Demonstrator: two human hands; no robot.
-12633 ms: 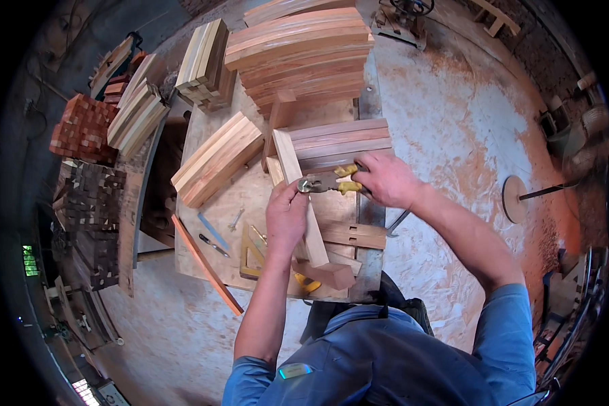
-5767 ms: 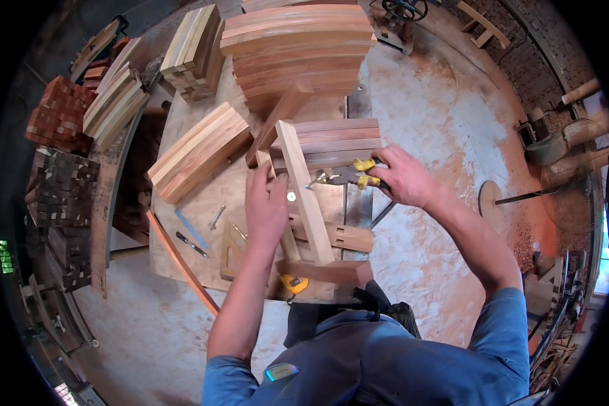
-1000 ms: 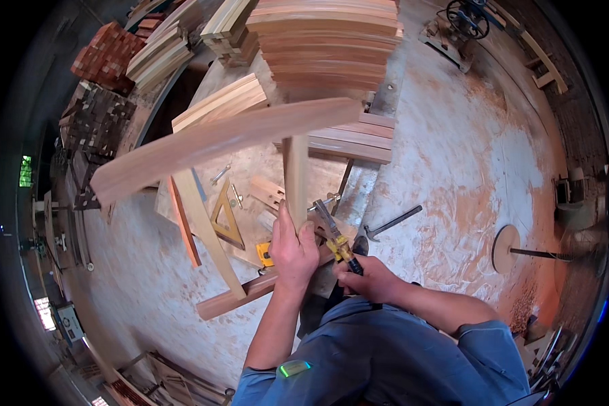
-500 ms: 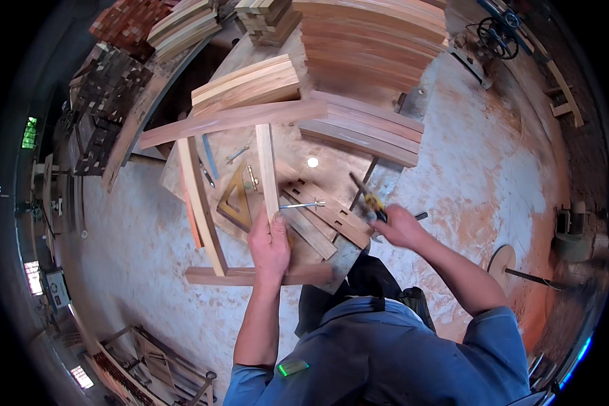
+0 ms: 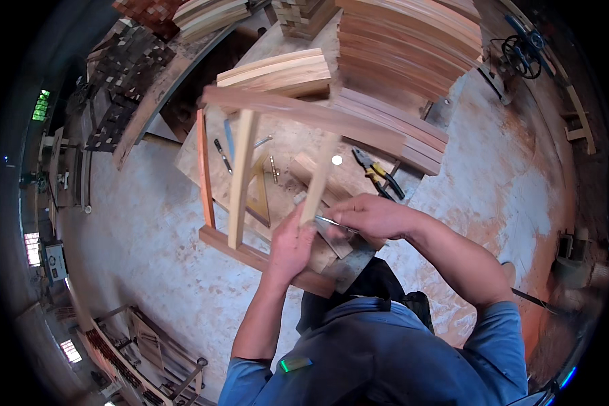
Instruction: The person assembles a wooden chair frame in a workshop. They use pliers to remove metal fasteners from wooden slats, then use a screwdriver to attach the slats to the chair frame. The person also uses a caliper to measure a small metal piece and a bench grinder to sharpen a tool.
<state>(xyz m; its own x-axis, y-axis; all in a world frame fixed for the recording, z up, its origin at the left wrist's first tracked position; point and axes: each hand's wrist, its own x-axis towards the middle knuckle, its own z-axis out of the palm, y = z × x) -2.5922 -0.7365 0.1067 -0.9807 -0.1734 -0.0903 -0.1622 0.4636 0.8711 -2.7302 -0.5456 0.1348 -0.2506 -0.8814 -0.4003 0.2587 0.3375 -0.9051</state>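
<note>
My left hand (image 5: pixel 292 245) is wrapped round a pale upright of a wooden frame (image 5: pixel 241 179), near its lower rail. The frame has two darker rails joined by two pale uprights, and it is tilted above the workbench. From the gripped upright a thin metal rod (image 5: pixel 335 224) sticks out to the right. My right hand (image 5: pixel 371 215) has its fingers closed on that rod; its outer end is hidden by them. Pliers (image 5: pixel 377 174) with yellow and black handles lie on the bench beyond my right hand, jaws pointing away.
On the workbench (image 5: pixel 193 162) lie a yellow set square (image 5: pixel 258 193), a dark pen-like tool (image 5: pixel 223 155), a small brass-coloured piece (image 5: pixel 274 169) and mortised wood strips (image 5: pixel 304 166). Stacked planks (image 5: pixel 406 51) rise at the far side, with shorter boards (image 5: pixel 274 73) left of them.
The pliers have gone from my right hand onto the bench, and that hand has moved left to the metal rod. The wooden frame has turned clockwise, its far rail now slanting down rightward.
</note>
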